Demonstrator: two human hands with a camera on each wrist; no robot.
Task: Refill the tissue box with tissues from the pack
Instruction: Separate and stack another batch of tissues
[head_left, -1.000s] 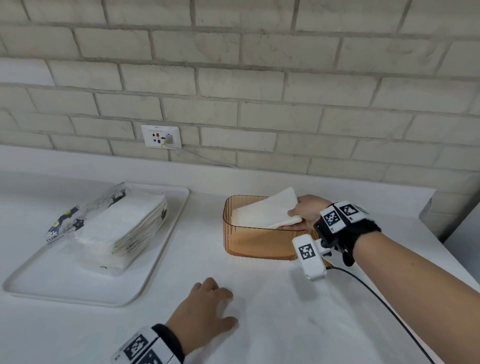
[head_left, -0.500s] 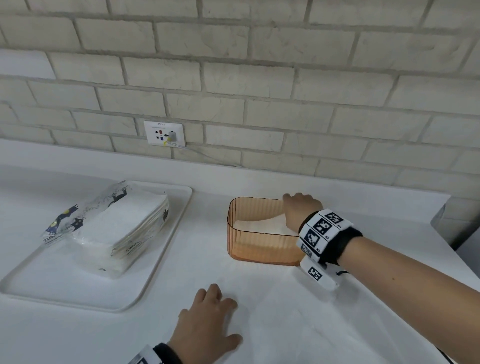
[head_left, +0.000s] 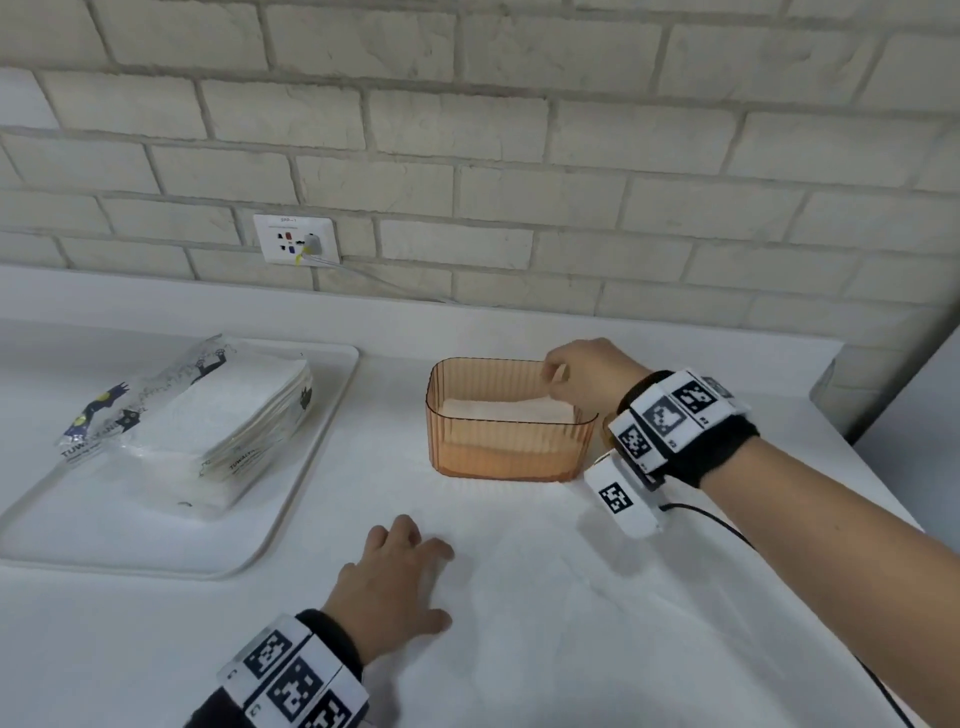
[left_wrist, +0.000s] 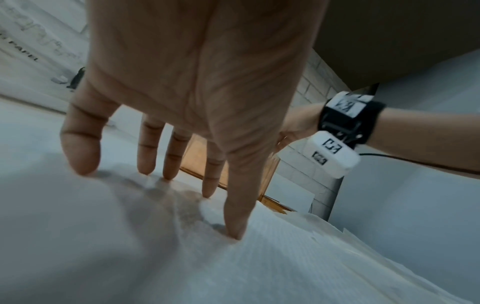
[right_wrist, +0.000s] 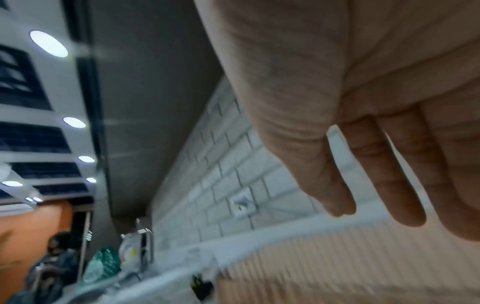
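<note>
The orange see-through tissue box (head_left: 511, 447) stands mid-counter with a flat stack of white tissues (head_left: 506, 410) lying inside. My right hand (head_left: 576, 371) hovers over the box's far right corner, fingers relaxed and holding nothing; the right wrist view shows the same hand (right_wrist: 389, 164) above the ribbed box wall (right_wrist: 337, 259). The opened tissue pack (head_left: 192, 415) lies on a white tray (head_left: 291, 499) at the left. My left hand (head_left: 400, 566) rests flat on the counter in front of the box, and in the left wrist view the left hand (left_wrist: 182, 102) shows spread fingers touching a white textured sheet (left_wrist: 285, 257).
A brick wall with a socket (head_left: 296, 241) and plugged-in cable runs behind the counter. A raised ledge (head_left: 467, 317) lines the back. The counter ends at a grey panel (head_left: 909, 405) on the right. My right wrist's cable (head_left: 727, 525) trails over the counter.
My right hand lowered the tilted tissues into the box, let go and rose to the rim. The left hand stayed put on the counter.
</note>
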